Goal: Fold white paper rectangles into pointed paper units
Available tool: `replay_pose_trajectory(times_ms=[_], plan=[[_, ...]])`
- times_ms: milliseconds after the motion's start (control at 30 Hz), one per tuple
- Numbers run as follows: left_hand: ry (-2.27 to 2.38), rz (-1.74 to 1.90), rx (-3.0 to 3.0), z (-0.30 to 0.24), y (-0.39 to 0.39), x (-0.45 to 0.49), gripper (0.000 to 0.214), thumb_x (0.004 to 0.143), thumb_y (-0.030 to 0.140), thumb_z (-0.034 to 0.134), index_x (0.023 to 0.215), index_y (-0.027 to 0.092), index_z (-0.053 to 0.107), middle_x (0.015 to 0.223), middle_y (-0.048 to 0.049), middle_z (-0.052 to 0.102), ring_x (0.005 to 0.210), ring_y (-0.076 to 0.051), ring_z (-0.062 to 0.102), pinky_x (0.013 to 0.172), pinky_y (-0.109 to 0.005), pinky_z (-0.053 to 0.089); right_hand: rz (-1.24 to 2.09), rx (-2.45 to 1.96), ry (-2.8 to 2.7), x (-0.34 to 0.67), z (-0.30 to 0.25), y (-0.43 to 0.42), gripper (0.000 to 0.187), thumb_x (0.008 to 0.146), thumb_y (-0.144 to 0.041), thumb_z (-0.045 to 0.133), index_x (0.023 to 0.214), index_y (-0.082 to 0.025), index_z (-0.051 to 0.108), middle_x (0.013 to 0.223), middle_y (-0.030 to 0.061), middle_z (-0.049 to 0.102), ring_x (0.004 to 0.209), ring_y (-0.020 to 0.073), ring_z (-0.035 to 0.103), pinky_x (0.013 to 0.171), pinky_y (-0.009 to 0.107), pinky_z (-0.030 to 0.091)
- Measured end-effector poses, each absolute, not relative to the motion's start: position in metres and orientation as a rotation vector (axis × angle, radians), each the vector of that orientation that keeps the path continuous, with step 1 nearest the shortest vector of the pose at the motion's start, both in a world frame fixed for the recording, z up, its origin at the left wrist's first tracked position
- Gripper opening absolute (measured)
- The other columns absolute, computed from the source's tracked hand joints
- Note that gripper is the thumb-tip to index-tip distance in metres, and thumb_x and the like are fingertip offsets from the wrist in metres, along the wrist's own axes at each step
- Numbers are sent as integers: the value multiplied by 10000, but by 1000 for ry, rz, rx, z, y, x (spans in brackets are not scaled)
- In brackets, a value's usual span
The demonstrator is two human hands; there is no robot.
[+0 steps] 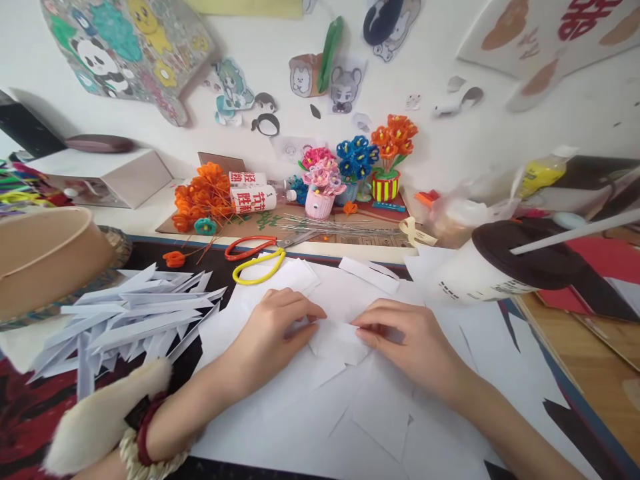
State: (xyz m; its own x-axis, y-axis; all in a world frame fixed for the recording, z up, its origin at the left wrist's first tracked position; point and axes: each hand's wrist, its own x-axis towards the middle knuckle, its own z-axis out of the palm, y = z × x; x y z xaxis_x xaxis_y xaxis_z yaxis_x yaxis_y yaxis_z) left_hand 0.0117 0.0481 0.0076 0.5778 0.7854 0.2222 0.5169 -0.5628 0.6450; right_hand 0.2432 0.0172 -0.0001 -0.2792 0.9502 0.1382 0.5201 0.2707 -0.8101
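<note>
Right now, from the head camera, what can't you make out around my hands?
All in the head view:
Small white paper piece: parts hidden under the grip of the left hand and right hand.
White cup with black plastic lid: lid hides contents; small print too blurred to read.
Tan round-rimmed container: cut off by left edge.
White straw: upper end cut off by right edge.

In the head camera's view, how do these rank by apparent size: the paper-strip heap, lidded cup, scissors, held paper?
Largest to smallest, by overall spread:
1. paper-strip heap
2. lidded cup
3. scissors
4. held paper
</note>
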Motion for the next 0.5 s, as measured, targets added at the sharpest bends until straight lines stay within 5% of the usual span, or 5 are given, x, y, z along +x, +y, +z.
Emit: replay_pose_trajectory(times_ms=[233, 500], plan=[[914, 772, 2440, 6, 49, 11, 148, 890, 111, 555, 901, 190, 679, 867, -26, 682, 816, -168, 591, 748, -315, 430, 705, -1213, -2046, 248, -1, 14, 197, 879, -112, 578, 933, -237, 719, 876, 28, 712, 785, 169, 662, 665, 289, 554], [826, 771, 2601, 4, 48, 10, 241, 915, 63, 496, 1019, 195, 670, 823, -22, 669, 744, -156, 554, 690, -305, 426, 394, -1059, -2263, 249, -1, 10, 300, 927, -52, 431, 953, -166, 706, 805, 57, 688, 732, 175, 610, 628, 310, 514]])
